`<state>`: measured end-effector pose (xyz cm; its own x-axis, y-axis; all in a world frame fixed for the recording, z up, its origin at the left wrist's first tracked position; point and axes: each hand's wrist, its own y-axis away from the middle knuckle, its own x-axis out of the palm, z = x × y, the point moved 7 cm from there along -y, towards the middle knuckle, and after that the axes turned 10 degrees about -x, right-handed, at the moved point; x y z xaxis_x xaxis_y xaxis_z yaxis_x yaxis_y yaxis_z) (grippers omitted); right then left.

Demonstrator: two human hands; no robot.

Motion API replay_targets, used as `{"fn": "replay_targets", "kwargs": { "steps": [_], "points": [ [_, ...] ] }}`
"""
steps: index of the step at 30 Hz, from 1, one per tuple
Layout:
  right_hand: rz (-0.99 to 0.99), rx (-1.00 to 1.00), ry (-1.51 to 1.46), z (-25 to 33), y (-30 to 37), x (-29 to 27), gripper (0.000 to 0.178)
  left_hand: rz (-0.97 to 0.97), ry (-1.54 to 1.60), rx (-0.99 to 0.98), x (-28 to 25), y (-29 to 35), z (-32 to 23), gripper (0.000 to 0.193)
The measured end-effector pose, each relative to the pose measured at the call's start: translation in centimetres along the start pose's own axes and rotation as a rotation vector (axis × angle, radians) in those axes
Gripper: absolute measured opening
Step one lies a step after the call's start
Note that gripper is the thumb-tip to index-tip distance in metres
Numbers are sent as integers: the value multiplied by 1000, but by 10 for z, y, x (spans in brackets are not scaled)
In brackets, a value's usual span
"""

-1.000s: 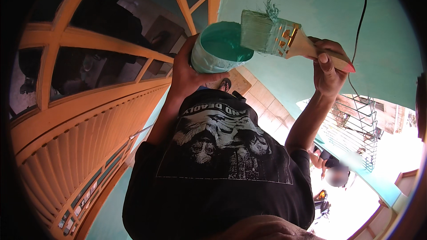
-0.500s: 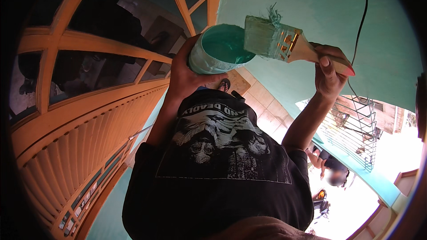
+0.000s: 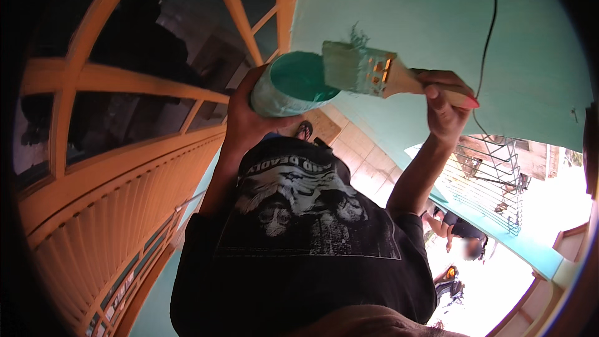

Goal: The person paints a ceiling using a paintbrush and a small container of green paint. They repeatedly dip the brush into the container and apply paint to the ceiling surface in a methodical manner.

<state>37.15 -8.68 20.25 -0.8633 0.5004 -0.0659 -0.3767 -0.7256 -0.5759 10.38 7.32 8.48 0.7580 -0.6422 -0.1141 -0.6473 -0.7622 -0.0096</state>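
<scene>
My left hand (image 3: pixel 244 109) is closed round the side of a paint-smeared tub (image 3: pixel 274 101), tilted so its mouth shows. Green paint (image 3: pixel 299 78) lies inside it. In my right hand (image 3: pixel 446 103) is a wide paintbrush (image 3: pixel 402 78), gripped by its pale wooden handle with a red tip. Its paint-coated bristles (image 3: pixel 342 65) point left and overlap the tub's right rim in this view; whether they touch it I cannot tell. A tuft of stray bristles sticks up from the brush's upper edge.
A green wall (image 3: pixel 399 6) fills the upper right, with a black cable (image 3: pixel 490 25) hanging down it. On the left stand orange-framed windows (image 3: pixel 125 81) and slatted panels (image 3: pixel 125 193). A metal grille (image 3: pixel 486 181) covers an opening at right, with a person (image 3: pixel 465 231) beyond it.
Tub, brush and both hands appear slightly further left and lower, along with the whole scene as the view shifts. Both holds are the same, and the brush stays beside the tub's mouth.
</scene>
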Motion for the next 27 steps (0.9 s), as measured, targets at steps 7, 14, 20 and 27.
{"fn": "replay_targets", "kwargs": {
  "steps": [7,14,20,27],
  "points": [
    [11,112,-99,-28,-2,-6,24,9,75,-11,7,-22,-1,84],
    [19,182,-152,-33,-2,-7,31,33,83,56,5,-29,-11,81],
    [38,155,-40,-29,-3,-3,32,27,63,40,-2,-26,-4,80],
    [-6,131,-157,-17,-16,14,32,45,73,58,-8,-24,-10,79]
  ]
}}
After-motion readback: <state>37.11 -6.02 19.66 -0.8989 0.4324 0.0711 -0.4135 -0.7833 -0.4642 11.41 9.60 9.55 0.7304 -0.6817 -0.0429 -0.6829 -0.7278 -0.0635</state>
